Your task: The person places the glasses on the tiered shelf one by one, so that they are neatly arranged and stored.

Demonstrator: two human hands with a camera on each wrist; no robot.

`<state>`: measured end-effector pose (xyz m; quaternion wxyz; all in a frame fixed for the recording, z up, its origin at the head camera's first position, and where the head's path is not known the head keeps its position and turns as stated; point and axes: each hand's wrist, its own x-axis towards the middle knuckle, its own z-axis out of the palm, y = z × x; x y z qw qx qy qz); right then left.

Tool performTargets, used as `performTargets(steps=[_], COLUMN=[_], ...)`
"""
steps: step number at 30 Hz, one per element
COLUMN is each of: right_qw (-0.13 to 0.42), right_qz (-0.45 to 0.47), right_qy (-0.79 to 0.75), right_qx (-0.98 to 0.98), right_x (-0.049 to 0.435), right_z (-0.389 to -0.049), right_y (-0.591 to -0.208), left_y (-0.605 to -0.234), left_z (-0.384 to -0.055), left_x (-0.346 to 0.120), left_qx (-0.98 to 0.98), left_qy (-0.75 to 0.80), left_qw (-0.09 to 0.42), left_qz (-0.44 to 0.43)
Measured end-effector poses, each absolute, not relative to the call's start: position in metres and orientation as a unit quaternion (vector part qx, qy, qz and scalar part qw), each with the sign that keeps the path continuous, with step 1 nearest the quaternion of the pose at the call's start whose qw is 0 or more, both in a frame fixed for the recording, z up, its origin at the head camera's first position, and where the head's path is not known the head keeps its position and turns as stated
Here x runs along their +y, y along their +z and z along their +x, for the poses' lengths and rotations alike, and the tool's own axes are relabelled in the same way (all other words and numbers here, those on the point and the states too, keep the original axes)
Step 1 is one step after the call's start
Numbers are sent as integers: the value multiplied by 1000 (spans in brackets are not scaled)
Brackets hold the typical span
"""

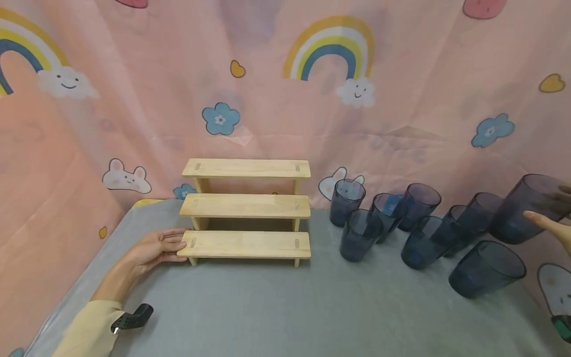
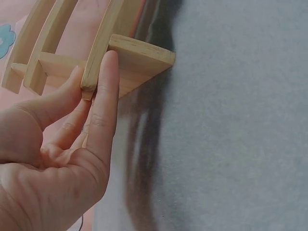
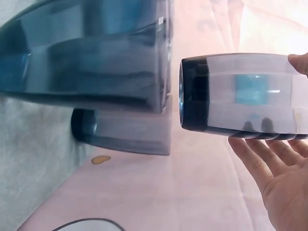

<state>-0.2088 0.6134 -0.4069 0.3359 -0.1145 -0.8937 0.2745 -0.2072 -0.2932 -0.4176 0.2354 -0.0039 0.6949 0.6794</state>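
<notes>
A pale wooden three-step display stand (image 1: pixel 245 244) stands against the backdrop, left of centre. My left hand (image 1: pixel 153 250) pinches the left end of its lowest step. In the left wrist view, the thumb and fingers of the left hand (image 2: pixel 72 139) meet at the edge of that step's board (image 2: pixel 98 53). At the far right, my right hand (image 1: pixel 557 229) holds a dark blue clear tumbler (image 1: pixel 519 210), tilted and raised. The right wrist view shows this tumbler (image 3: pixel 245 96) between the thumb and fingers of the right hand (image 3: pixel 288 178).
Several similar blue tumblers (image 1: pixel 359 238) stand in a group right of the stand, with one front tumbler (image 1: pixel 484 272) nearest the held one. Grey cloth (image 1: pixel 267 307) covers the table. A pink patterned backdrop (image 1: pixel 267 148) rises behind and at the sides.
</notes>
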Motion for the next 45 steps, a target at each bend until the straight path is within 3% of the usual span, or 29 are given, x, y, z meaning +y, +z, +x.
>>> performTargets(steps=[8, 13, 23, 45], right_qw=[331, 297, 231, 224], right_qz=[-83, -73, -53, 64], right_qy=[319, 327, 344, 427], right_qx=[-884, -894, -908, -874], right_x=[498, 441, 414, 351], right_z=[-173, -155, -172, -211], right_y=[-339, -306, -300, -294], left_y=[-416, -414, -417, -417], left_z=[-208, -208, -214, -212], left_x=[-294, -294, -291, -293], left_qx=[696, 695, 693, 696], left_qy=[678, 676, 680, 679], left_qw=[236, 243, 240, 235], left_qz=[-3, -6, 5, -4])
